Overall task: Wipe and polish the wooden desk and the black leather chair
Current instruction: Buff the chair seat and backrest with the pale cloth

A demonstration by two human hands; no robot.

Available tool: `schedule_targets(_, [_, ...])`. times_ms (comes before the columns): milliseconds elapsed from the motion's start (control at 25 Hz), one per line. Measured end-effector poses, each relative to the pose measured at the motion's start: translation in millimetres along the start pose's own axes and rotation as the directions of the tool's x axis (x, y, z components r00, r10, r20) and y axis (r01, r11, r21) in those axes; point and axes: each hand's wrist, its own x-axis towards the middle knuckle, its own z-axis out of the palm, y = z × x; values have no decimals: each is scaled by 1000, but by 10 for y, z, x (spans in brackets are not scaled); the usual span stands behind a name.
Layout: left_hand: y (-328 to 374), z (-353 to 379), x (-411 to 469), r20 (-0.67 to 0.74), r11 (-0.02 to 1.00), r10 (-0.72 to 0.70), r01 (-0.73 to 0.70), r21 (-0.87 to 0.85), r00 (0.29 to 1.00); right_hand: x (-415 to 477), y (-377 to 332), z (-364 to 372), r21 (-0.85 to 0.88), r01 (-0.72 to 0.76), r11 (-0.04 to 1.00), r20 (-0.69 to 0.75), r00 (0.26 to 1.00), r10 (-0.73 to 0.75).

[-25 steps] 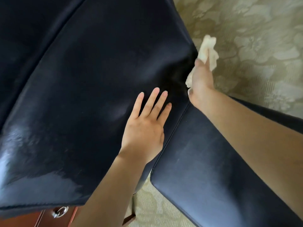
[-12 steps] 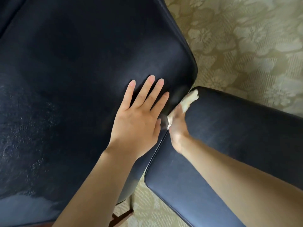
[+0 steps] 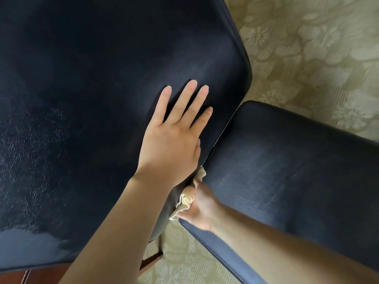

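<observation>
The black leather chair fills the left and middle of the head view, and its second leather panel runs off to the right. My left hand lies flat on the big panel with straight, spread fingers, close to the seam. My right hand grips a crumpled cream cloth and pushes it into the gap between the two panels, just below my left wrist. Part of the cloth is hidden in the gap.
A pale green carpet with a flower pattern shows at the upper right and under the chair. A strip of reddish wood peeks out at the bottom left. A dark chair leg stands at the bottom middle.
My right hand has drawn the cloth along the gap between the panels, from the far corner toward me. My left hand has stayed flat on the big panel.
</observation>
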Motion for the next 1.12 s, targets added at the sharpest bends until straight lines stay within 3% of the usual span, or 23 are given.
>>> schedule_targets(200, [-4, -21, 15, 7, 1000, -10, 10, -13, 1000, -87, -894, 117, 116, 28, 993, -95, 995, -17])
schedule_targets(320, [-18, -26, 21, -5, 999, -4, 4, -46, 1000, -251, -1418, 171, 82, 212, 974, -77, 975, -206])
schedule_targets(520, [8, 17, -11, 5, 998, -8, 7, 54, 1000, -442, -1906, 136, 50, 518, 854, -7, 855, -518])
schedule_targets(680, [177, 91, -76, -80, 992, -122, 118, -52, 989, -359, -1649, 26, -12, 649, 760, -65, 758, -649])
schedule_targets(840, [618, 286, -338, -123, 949, -295, 276, -150, 948, -248, -1102, -81, -200, 560, 804, 49, 826, -562])
schedule_targets(960, [895, 465, -549, -132, 923, -370, 347, -167, 920, -191, -691, -101, -176, 322, 930, 110, 946, -306])
schedule_targets(1120, [1076, 504, -840, -107, 857, -509, 491, -156, 854, -122, -370, -259, -231, 135, 964, 190, 978, -91])
